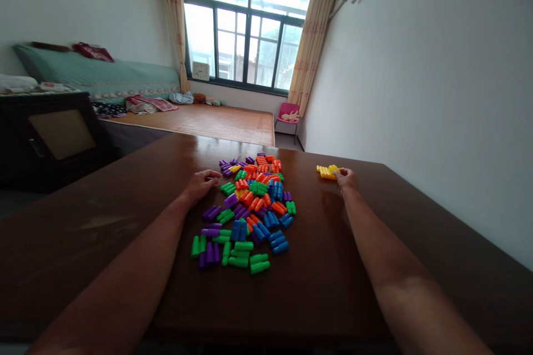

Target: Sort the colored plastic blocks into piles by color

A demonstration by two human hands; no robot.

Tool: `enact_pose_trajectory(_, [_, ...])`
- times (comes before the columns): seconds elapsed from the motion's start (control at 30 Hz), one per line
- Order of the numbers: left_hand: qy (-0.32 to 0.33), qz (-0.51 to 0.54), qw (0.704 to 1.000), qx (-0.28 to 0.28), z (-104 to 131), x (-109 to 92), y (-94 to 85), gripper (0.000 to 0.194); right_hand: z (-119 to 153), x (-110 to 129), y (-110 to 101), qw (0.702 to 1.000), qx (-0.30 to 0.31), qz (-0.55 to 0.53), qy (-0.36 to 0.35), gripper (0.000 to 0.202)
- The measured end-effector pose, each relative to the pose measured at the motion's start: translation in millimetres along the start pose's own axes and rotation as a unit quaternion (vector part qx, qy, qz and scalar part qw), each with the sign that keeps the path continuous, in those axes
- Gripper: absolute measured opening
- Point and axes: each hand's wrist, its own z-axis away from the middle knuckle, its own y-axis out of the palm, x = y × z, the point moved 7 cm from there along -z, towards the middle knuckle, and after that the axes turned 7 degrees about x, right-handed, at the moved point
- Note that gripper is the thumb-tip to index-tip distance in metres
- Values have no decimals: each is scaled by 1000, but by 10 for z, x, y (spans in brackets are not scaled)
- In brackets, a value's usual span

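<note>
A loose pile of bullet-shaped plastic building blocks (pixel 258 188) in green, purple, blue, orange and yellow spreads over the dark brown table (pixel 325 283). To the right of this pile, my right hand (pixel 346 179) has its fingers closed on the near end of a group of yellow building blocks (pixel 326 172), lying side by side at the tabletop. My left hand (pixel 204 182) rests at the pile's left edge, close to purple and green blocks. Its fingers are loosely bent and slightly apart, and I see nothing held in them.
Beyond the table's far edge lies a low bed with a woven mat (pixel 233 122). A dark cabinet (pixel 54 133) stands at the left. A pink chair (pixel 288 112) with a soft toy is by the window, and a white wall (pixel 441 77) runs along the right.
</note>
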Motion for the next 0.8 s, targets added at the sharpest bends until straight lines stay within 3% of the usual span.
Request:
enact_pose_trajectory(0.13, [-8,-32,999,1,-18,4,-7,40,-293,205,37,988,29,147,35,35])
enact_pose_trajectory(0.3, [-23,-38,999,0,-64,89,0,37,-405,431,207,948,64,311,32,34])
enact_pose_trajectory(0.43, [-37,-43,998,4,-74,120,17,36,-419,424,264,927,90,364,25,36])
enact_pose_trajectory(0.57, [-36,-31,999,1,-81,141,29,33,-415,514,199,935,79,346,-8,43])
enact_pose_trajectory(0.67, [-28,-19,999,2,-94,160,47,30,-229,832,269,947,94,293,-90,36])
enact_pose_trajectory(0.73, [-24,-16,1000,2,-98,164,54,29,70,1152,458,946,163,224,-170,29])
enact_pose_trajectory(0.8, [-23,-21,1000,1,-91,148,55,27,495,1517,708,921,254,144,-257,23])
